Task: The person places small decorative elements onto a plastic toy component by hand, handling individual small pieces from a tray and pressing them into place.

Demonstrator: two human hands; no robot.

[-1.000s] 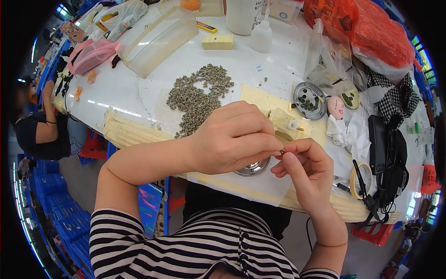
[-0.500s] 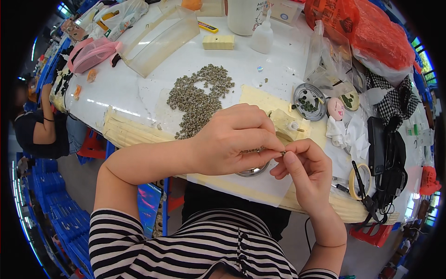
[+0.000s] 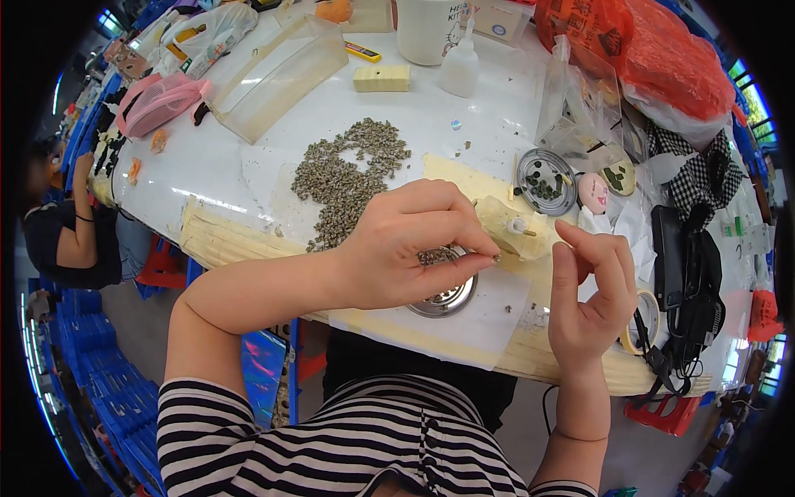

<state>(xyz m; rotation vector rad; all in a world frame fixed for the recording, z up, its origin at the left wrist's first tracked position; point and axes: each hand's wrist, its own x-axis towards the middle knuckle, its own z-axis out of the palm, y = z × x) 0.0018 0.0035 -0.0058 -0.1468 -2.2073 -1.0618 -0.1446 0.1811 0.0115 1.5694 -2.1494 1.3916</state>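
Metal dish (image 3: 451, 300) (near table edge) beneath left hand (image 3: 410, 244); right hand (image 3: 592, 294) apart.

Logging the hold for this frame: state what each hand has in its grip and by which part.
The left hand pinches a tiny dark piece at its fingertips, over the metal dish; which part cannot be told. The right hand holds nothing visible, fingers open.

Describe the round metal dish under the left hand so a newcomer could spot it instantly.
Start at the white table and find the white paper sheet at its near edge. The shallow round silver metal dish sits there, partly covered by the left hand. Unlike the second round metal dish farther right, it holds grey-green bits, not dark ones.
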